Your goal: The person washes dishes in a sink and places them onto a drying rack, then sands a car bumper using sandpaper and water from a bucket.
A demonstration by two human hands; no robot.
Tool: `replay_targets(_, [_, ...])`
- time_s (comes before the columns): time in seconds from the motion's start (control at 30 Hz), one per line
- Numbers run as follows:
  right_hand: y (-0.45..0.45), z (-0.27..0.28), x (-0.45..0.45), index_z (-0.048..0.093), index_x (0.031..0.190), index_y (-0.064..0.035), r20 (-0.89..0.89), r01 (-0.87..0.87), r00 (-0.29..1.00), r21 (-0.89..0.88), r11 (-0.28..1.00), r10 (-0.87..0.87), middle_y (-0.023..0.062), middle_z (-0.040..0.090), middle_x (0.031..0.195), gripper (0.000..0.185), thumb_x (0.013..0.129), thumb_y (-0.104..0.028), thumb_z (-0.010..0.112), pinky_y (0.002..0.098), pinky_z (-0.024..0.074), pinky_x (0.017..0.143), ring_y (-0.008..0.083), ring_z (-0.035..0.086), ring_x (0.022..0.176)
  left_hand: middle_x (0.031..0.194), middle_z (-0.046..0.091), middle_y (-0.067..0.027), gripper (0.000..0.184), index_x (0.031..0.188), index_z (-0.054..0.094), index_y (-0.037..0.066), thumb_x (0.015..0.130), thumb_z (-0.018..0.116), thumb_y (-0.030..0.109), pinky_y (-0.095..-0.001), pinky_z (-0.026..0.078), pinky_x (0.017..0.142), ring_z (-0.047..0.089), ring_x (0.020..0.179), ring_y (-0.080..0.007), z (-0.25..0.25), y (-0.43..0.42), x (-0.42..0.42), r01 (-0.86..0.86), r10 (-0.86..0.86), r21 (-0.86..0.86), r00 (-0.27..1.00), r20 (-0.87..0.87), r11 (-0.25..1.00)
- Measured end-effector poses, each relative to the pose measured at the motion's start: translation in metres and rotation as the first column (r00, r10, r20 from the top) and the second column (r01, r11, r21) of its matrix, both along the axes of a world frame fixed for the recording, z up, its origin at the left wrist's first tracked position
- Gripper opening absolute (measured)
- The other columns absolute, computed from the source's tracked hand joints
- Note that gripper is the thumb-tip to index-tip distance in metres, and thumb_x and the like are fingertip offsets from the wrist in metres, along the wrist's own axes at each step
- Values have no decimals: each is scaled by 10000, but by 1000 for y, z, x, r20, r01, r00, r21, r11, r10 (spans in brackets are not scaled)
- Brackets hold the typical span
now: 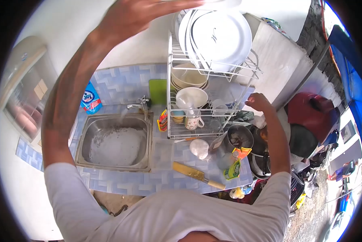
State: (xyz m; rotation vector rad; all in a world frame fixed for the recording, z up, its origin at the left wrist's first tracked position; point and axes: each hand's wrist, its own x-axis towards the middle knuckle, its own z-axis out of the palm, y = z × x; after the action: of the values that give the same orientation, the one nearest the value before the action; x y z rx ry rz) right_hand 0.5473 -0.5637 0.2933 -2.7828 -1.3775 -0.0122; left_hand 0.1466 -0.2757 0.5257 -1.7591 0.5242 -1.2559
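My left hand [134, 16] is raised at the top edge, a finger stretched along a white dish [225, 3] that the frame cuts off; its grip is partly out of view. Below that dish, large white plates [219, 38] stand on the upper tier of a white wire dish rack [169, 92]. With curled fingers, my right hand [259, 102] is at the rack's right side, seemingly closed on its frame. Bowls [192, 97] are stacked on the tier beneath. A patterned mug [193, 122] and glasses sit lower in the rack.
Left of the rack is a metal sink [79, 151] with suds under a running faucet [142, 104]. A cleaver [195, 173] lies near the counter's front edge. Nearby are a dark pan [240, 136], a green packet [232, 170] and a blue Joy pouch [91, 99].
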Motion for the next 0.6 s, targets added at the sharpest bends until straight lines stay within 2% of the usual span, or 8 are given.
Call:
replay_targets(0.07, [-17,18,-5,675,923,-43,115,-24,993,65,998,17,148,661,992,370,810,-394,631,380,478,871,318,617,952,1232,575,-61,405,1254,571,254,861,540,163,-327,513,775,592,969,-193,22,-4,31,-50,49,134,999,15,990])
replay_targets(0.2, [-44,59,-15,675,921,-29,84,37,995,198,980,-54,145,665,980,359,840,-371,602,388,479,859,335,615,943,1270,559,-56,351,1225,577,255,880,509,246,-355,480,810,584,1004,-215,50,43,93,-135,103,391,989,103,910])
replay_targets(0.33, [-54,68,-20,668,967,-24,55,-39,998,227,973,27,146,667,1002,369,854,-368,599,378,483,845,316,624,946,1298,542,-59,343,1221,568,256,888,485,270,-384,462,844,574,1031,-233,65,76,142,-151,105,368,984,141,918])
replay_targets(0.4, [-60,64,-20,664,990,-24,27,-52,999,235,971,47,145,669,1005,375,853,-369,608,372,484,841,302,629,947,1310,532,-56,335,1213,567,252,892,473,258,-379,463,843,570,1035,-227,71,84,155,-272,209,288,950,231,918])
replay_targets(0.47, [-63,52,-20,654,1027,-32,-128,42,992,308,951,-3,138,673,992,375,849,-361,628,367,487,837,275,637,942,1331,517,-51,352,1216,566,250,874,485,260,-380,460,850,565,1054,-222,73,91,161,-272,226,248,954,197,930])
replay_targets(0.53, [-68,41,-13,648,1050,-35,-173,44,985,312,949,11,126,675,990,381,849,-358,634,367,487,836,265,638,937,1341,511,-41,378,1220,564,236,845,512,247,-370,465,840,566,1059,-222,63,95,158,-119,117,446,993,33,887])
replay_targets(0.57, [-70,38,-9,648,1047,-32,-159,58,987,307,950,-9,137,672,990,377,847,-351,636,365,489,835,265,637,936,1417,427,-60,391,1209,579,244,820,535,231,-445,414,960,467,1225,-261,51,106,165,-125,191,378,971,-144,917])
replay_targets(0.6, [-69,34,-8,648,1044,-30,-151,72,988,305,950,-27,148,668,990,373,844,-344,637,363,490,834,264,637,934,1417,427,-60,391,1209,579,244,820,535,231,-445,414,960,467,1225,-261,43,109,164,-125,194,372,969,-153,920])
